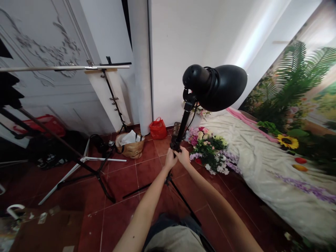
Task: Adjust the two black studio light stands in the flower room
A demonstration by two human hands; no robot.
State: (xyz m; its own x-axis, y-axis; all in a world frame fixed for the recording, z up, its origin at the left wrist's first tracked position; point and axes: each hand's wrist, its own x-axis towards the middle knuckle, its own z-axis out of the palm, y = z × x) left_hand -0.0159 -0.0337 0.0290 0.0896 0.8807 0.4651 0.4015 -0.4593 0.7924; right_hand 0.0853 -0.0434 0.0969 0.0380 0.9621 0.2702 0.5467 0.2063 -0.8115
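A black lamp (223,87) with a bowl-shaped shade tops a black tripod stand (183,122) in front of me. Around the stand's pole, just below a joint, my left hand (171,159) is closed. Right beside it my right hand (183,156) grips the same pole, and the two hands touch. The lamp's shade points to the right, and a cable loops around its neck. Below my hands the stand's legs spread over the red tiles. My fingers partly hide the pole and the joint.
To the right, artificial flowers (207,147) stand beside a platform draped in cream cloth (254,150). A wicker basket (133,148) and a red bag (158,129) sit near the wall. Other stands (86,159) spread their legs on the left. A cardboard box (49,231) lies at lower left.
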